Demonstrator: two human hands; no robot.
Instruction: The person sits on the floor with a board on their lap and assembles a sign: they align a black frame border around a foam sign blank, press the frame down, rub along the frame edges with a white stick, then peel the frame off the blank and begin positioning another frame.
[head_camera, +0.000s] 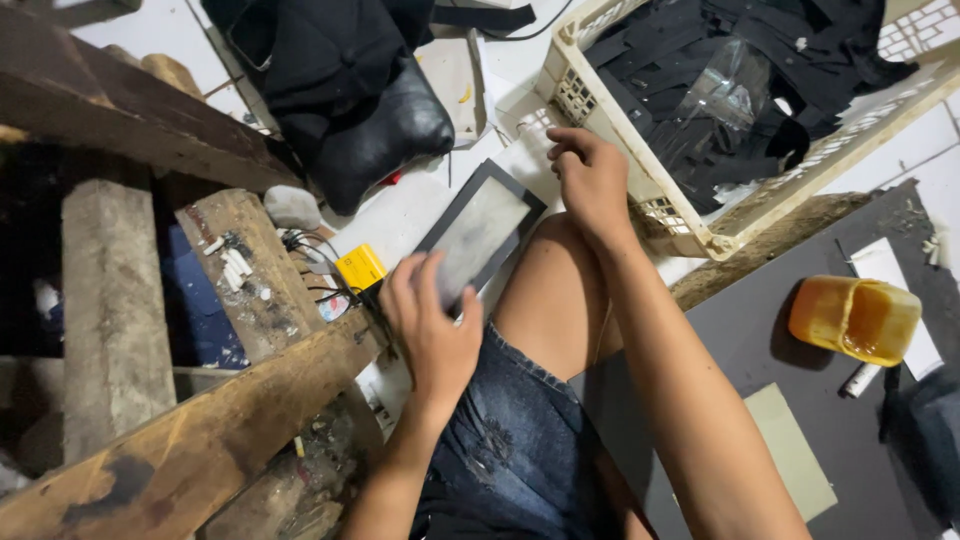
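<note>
My left hand (432, 322) grips the near end of a flat rectangular panel (478, 230) with a black frame and a pale grey face, held tilted above my bare knee. My right hand (590, 175) reaches forward past the panel's far corner, fingers curled, resting against the wall of a cream plastic crate (668, 205). Whether it holds anything I cannot tell. The crate is filled with black strips of material (700, 50) and a clear plastic sheet (725, 95).
A wooden frame of rough beams (200, 420) stands at the left, with a small yellow box (360, 266) and wires beside it. A black bag (350, 90) lies at the top. An orange plastic container (855, 318) sits on a dark mat (760, 340) at the right.
</note>
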